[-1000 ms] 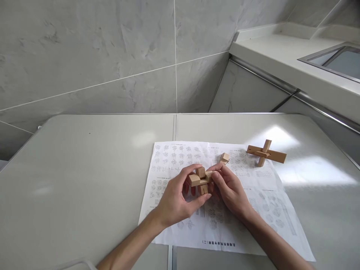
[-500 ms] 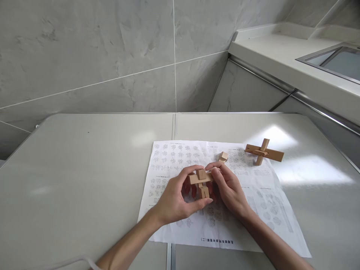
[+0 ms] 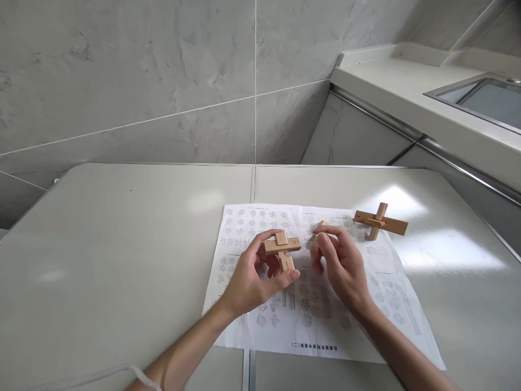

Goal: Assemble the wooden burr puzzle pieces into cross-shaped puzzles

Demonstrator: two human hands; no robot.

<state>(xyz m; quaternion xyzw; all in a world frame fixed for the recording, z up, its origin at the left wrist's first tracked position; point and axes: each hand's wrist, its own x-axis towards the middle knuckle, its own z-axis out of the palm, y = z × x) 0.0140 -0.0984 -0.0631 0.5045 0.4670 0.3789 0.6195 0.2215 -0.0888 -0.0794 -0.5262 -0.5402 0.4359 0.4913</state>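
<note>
My left hand (image 3: 254, 277) holds a partly assembled wooden burr puzzle (image 3: 281, 247), made of interlocked light-wood bars, between thumb and fingers above the printed sheet. My right hand (image 3: 344, 266) is apart from that puzzle, its fingers bent and loosely apart. Its fingertips reach a small wooden block (image 3: 323, 223) lying on the sheet, which they partly cover; whether they touch it I cannot tell. Beneath both hands lies the white instruction sheet (image 3: 268, 331) with rows of small diagrams.
To the right, a cross-shaped wooden piece (image 3: 380, 221) rests on the sheet's far right edge and the table (image 3: 122, 260). A grey tiled wall (image 3: 163, 70) stands behind. A white counter (image 3: 378, 81) with a sink is at the upper right. A pale cable (image 3: 118, 369) runs near my left forearm.
My right hand has let go of the puzzle and moved right, over to the small block. My left hand has shifted slightly left and tilted the puzzle.
</note>
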